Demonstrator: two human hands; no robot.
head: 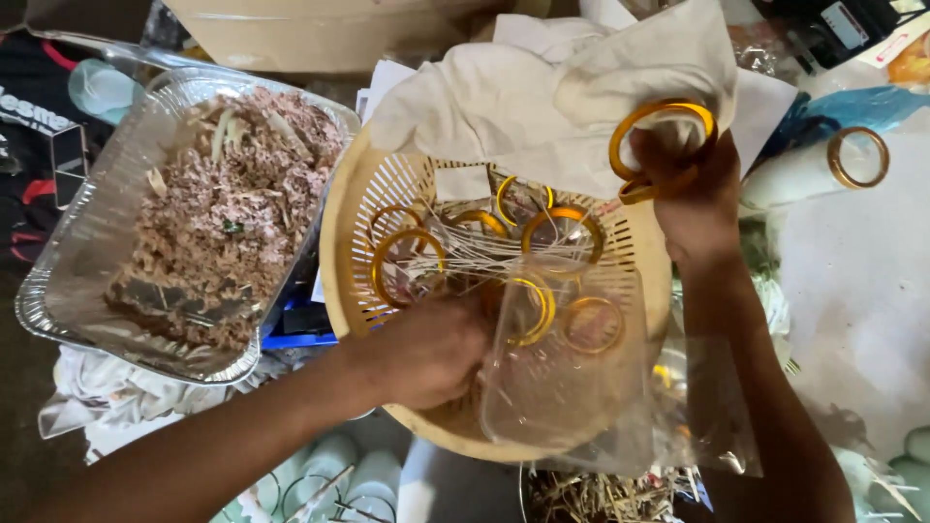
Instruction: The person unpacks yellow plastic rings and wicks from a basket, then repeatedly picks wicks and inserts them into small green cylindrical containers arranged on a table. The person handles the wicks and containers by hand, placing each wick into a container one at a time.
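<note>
While the person is looking straight down at a crowded desk (852,291), a clear plastic tray (87,242) is sitting at the far left, heaped with brownish shredded scraps (228,208); it is carrying no label that can be made out, and a dark printed bag (39,126) is lying beside it. Moving right, the left hand (426,353) is reaching into a round cream slotted basket (349,223), fingers curled closed among thin pale sticks (465,254), though what exactly it is gripping cannot be told. Several amber rings (409,260) are lying loose in the basket, so much appears still to be gone through. A crumpled clear plastic bag (562,387) is draping over the basket's near side, with a ring or two showing through it. Further right, the right hand (693,189) is holding two amber rings (662,140) closed in its fingers, raised against a white cloth (542,87). At the far right, one more ring (857,157) is lying apart on the pale surface, near blue plastic wrapping (862,105).
</note>
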